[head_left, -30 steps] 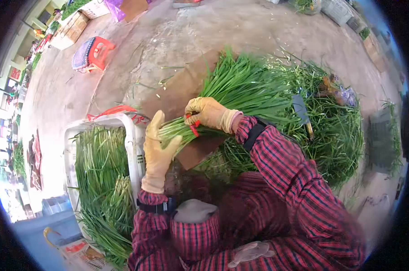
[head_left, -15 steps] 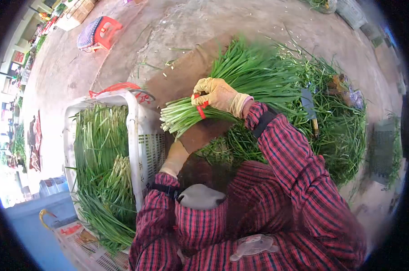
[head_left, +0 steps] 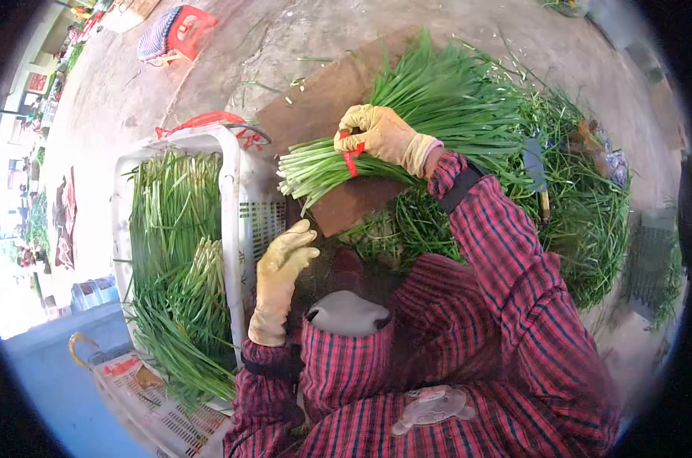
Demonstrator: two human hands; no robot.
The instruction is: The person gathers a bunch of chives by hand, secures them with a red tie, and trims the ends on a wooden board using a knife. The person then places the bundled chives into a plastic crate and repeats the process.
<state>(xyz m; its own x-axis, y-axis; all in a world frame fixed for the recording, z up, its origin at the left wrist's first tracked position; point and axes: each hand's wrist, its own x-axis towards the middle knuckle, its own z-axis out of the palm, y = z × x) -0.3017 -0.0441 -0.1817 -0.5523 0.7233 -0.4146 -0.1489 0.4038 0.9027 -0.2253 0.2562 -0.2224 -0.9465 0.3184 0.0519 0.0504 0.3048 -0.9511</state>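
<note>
My right hand point(head_left: 382, 139), in a pale yellow glove, is closed on a bunch of garlic chives point(head_left: 445, 107) near its cut end. A red tie point(head_left: 351, 162) circles the bunch beside my thumb and fingers. White stem ends point left and green leaves fan out to the upper right. Beneath the bunch lies a brown board point(head_left: 354, 204). My left hand point(head_left: 279, 275), gloved too, hangs in the air between the white crate point(head_left: 230, 183) and my knee. Its fingers are apart and hold nothing.
More garlic chives point(head_left: 174, 206) fill the crate on the left, with a red plastic bag point(head_left: 208, 120) at its far rim. Loose greens point(head_left: 583, 229) are heaped at right, where a knife point(head_left: 535, 164) lies. A red stool point(head_left: 189, 32) stands farther off.
My left hand has drawn back from the board's near edge, and its fingers, hidden before, now show spread. My right hand keeps its hold on the bunch. The view has shifted slightly.
</note>
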